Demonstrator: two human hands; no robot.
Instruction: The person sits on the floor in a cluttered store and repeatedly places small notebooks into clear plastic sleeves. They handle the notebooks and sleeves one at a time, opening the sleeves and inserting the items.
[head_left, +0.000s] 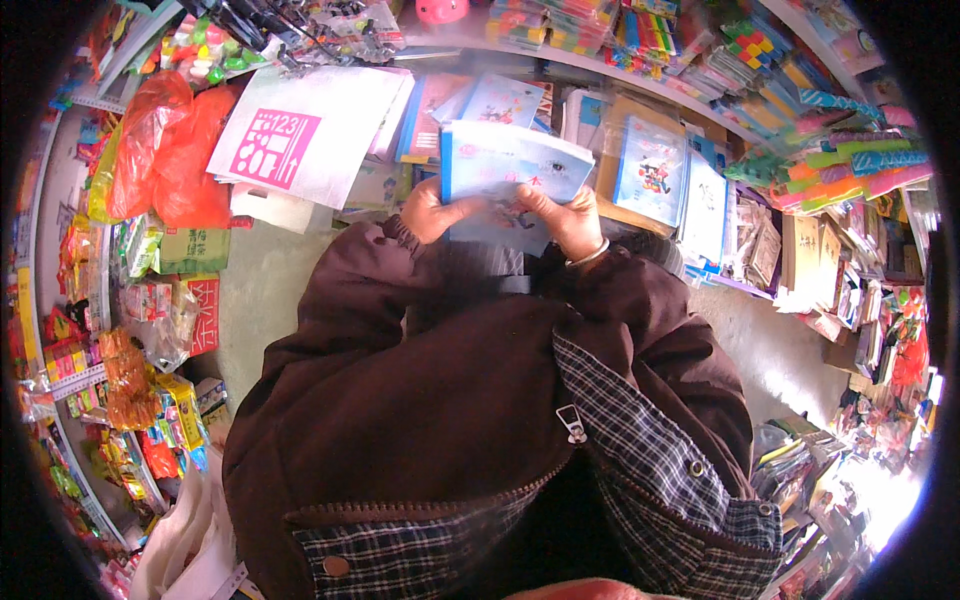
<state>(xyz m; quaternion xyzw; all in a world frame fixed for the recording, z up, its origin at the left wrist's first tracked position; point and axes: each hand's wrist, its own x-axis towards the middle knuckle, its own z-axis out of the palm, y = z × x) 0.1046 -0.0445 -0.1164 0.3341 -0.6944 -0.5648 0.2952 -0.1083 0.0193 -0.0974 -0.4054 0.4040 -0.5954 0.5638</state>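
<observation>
A stack of light blue exercise books (517, 161) with a dark blue spine edge is held up before my chest. My left hand (435, 214) grips its lower left edge, thumb on the front. On the lower right side my right hand (566, 217), with a bracelet at the wrist, holds it with the thumb on the cover. Below the stack, between the hands, is a bluish cover, partly blurred. Just beyond lie more blue exercise books (499, 101). To the right rests a wrapped pack of blue exercise books (651, 171) with a cartoon cover.
White paper with a pink print (315, 127) lies at the left, beside red plastic bags (176, 150). Shelves of packaged goods (75, 360) line the left. Colourful packets (862, 165) and brown booklets (802, 251) stand at the right; a cardboard carton (844, 356) sits below.
</observation>
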